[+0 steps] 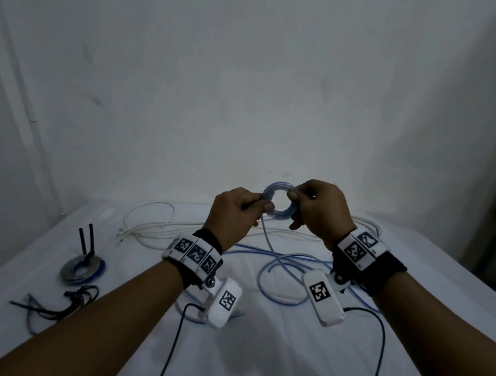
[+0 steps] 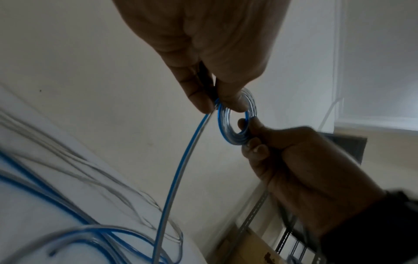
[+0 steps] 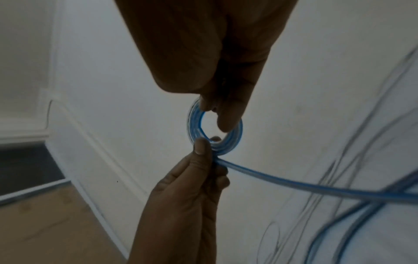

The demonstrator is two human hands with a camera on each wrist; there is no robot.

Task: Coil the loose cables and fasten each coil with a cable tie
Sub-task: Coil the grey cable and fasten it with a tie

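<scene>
Winding goes best if the left hand [image 1: 233,210] pinches the blue coil [image 1: 278,201] while the right hand [image 1: 318,206], gripping opposite, feeds slack evenly.

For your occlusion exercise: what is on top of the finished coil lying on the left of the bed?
On the tied coil a black cable tie is fastened, its two tails standing up. Its band under the coil is hidden. Both hands hold another coil.
</scene>
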